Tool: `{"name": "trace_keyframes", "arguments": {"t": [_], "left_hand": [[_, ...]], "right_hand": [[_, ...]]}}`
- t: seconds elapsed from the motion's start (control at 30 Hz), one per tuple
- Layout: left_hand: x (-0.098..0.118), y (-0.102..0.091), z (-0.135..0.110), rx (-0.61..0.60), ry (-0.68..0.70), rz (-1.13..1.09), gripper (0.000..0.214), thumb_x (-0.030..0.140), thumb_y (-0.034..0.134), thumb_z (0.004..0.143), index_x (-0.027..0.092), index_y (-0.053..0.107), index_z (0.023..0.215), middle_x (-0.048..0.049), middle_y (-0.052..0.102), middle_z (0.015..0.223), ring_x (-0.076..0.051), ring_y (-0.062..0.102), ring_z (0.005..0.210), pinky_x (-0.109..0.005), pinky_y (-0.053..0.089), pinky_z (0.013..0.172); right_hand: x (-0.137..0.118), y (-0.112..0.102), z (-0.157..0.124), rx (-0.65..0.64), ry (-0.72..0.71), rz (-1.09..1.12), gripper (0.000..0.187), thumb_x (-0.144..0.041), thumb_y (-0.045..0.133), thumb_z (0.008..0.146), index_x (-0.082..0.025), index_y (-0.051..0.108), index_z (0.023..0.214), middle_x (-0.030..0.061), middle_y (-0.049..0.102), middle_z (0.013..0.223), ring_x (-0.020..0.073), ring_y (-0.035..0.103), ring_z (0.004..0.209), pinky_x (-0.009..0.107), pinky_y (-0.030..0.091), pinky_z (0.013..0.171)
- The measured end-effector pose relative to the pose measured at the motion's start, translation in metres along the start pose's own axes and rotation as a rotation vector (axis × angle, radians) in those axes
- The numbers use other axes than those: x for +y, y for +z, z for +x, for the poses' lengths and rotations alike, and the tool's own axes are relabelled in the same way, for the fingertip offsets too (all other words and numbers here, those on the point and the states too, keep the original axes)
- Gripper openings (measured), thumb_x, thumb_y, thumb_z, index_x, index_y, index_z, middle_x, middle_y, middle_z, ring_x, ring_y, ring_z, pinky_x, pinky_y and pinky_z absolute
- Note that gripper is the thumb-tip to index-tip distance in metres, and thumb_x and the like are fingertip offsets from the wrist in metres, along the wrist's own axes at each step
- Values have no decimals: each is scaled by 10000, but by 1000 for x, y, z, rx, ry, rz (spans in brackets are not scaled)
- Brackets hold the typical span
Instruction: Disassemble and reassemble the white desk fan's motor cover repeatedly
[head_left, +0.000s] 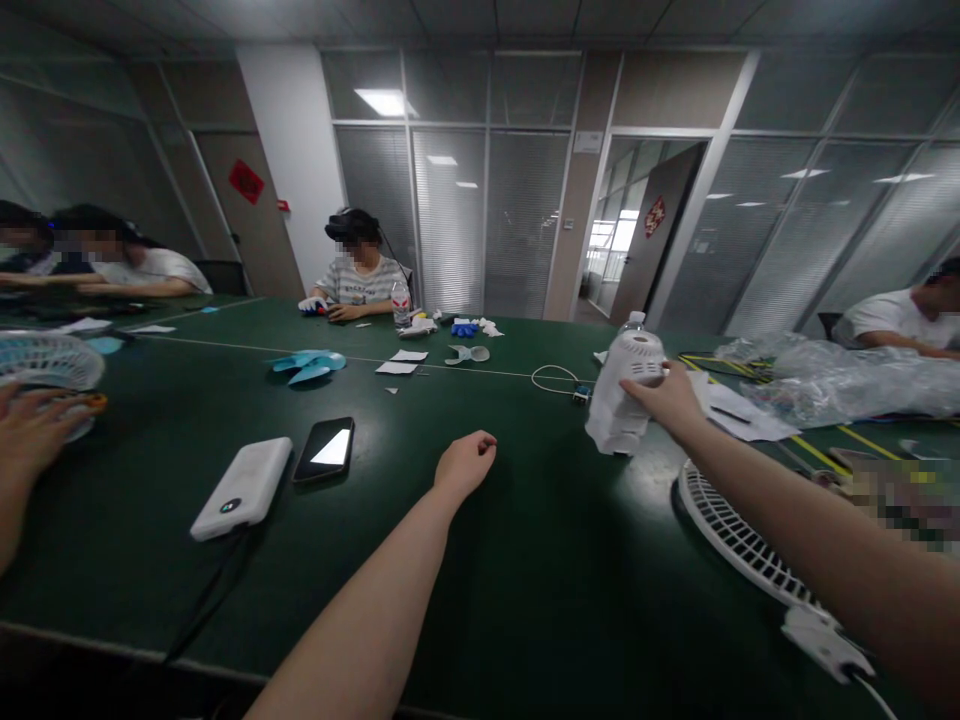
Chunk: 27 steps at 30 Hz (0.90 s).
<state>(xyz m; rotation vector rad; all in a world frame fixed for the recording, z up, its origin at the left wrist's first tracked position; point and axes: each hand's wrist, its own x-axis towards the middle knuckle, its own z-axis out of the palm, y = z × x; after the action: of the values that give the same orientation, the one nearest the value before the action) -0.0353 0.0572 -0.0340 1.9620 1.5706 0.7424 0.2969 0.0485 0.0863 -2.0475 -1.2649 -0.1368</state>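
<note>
My right hand [666, 395] reaches forward and grips the upper part of a white plastic fan housing [616, 395] with slotted vents, thumb across its near side. The housing stands tall, its lower end close to the green table; I cannot tell whether it touches. My left hand [465, 462] is closed in a loose fist low over the table, with nothing showing in it. Below my right forearm lies a round white fan grille [739, 535], partly hidden by the arm. A cable with a small connector [580, 394] lies just left of the housing.
A white power bank [244, 488] and a phone [325, 450] lie to the left, with blue fan blades [309, 365] beyond. Clear plastic wrapping [847, 380] covers the right side. A co-worker's hand [34, 425] is at another grille [56, 360]. A person [360, 275] sits opposite.
</note>
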Motion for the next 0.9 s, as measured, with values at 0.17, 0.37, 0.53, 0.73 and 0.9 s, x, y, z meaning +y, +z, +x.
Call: {"name": "trace_keyframes", "arguments": {"t": [0.17,0.37,0.53,0.73,0.9], "left_hand": [[2,2,-1,26,68,2,304,363,558,863,266,612,1146,-47,689,1030,-210,656,889,-291,500,716],[9,2,-3,1,280,20,253,375,648,802,275,663,1034,-35,508,1355,-243,567,1151,-360,451,984],[8,3,-4,-126,379,171,399,494,563,849,361,600,1223,-17,251,1559,-345,305,1397,-544,268,1117],[9,6,-3,-206,297,288,551,639,399,875,425,414,1383,-6,227,1577,-348,260,1421,-591,201,1123],[10,8,-2,-238,287,320,656,688,347,864,404,288,1451,-12,248,1570,-324,233,1435,-587,188,1133]], "right_hand": [[-58,31,-49,-82,-199,146,883,-673,603,696,-156,341,1362,194,503,1330,337,535,1184,441,441,938],[-108,53,-78,-74,-228,241,857,-677,575,718,-150,335,1349,216,493,1324,377,526,1192,500,447,932],[-109,60,-82,-131,-277,338,822,-558,623,740,-132,313,1371,229,476,1346,355,533,1191,484,452,952],[-59,5,-118,-115,-442,340,702,-452,565,833,-185,285,1418,169,494,1360,298,511,1240,494,434,1012],[31,-77,-142,316,-363,41,645,-463,557,827,-208,388,1395,189,489,1349,363,502,1238,535,441,981]]}}
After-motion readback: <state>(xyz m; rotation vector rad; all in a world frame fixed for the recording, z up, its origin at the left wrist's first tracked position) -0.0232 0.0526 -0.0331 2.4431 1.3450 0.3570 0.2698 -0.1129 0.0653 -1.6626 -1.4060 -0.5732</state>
